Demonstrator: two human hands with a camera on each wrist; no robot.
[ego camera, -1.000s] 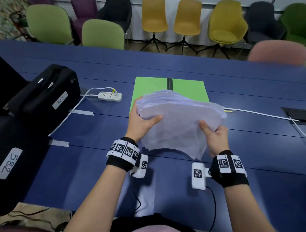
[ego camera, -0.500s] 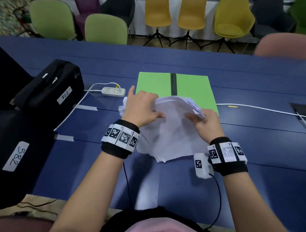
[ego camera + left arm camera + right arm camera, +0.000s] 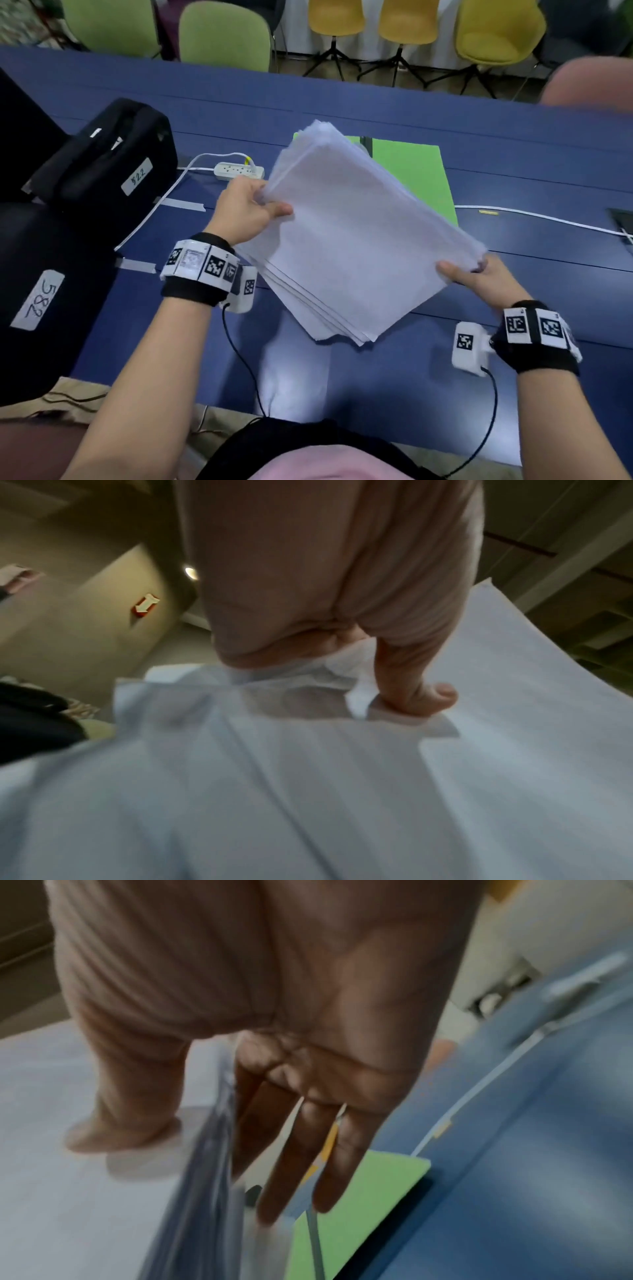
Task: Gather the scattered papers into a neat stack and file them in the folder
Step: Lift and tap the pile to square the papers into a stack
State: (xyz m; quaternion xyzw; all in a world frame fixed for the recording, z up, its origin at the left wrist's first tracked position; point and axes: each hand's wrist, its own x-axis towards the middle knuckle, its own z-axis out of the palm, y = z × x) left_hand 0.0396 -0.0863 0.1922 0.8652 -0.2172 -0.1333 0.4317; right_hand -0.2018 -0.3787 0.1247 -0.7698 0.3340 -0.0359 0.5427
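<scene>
Both hands hold a stack of white papers [image 3: 356, 236] up off the blue surface [image 3: 513, 164], tilted so one corner points down toward the near edge. The left hand [image 3: 245, 212] clamps the stack's left edge, thumb on the top sheet and fingers hidden beneath; the left wrist view shows that thumb [image 3: 414, 680] pressing into the paper [image 3: 342, 791]. The right hand [image 3: 486, 281] grips the right corner, with its thumb lying on top. In the right wrist view the thumb [image 3: 126, 1110] sits on the top sheet while the straight fingers [image 3: 291, 1150] run under the stack's edge [image 3: 205, 1177]. The sheets are not yet squared: several edges fan out at the low corner.

Behind the stack, toward the far edge of the surface, a green folder [image 3: 414, 178] lies open and flat, partly hidden by the papers. A white power strip [image 3: 239, 170] sits left of the folder, its cable running toward the left edge, beside a black case [image 3: 102, 164] labelled with a white tag. Another white cable [image 3: 534, 216] crosses the surface on the right side. Green and yellow chairs [image 3: 500, 31] stand beyond the far edge.
</scene>
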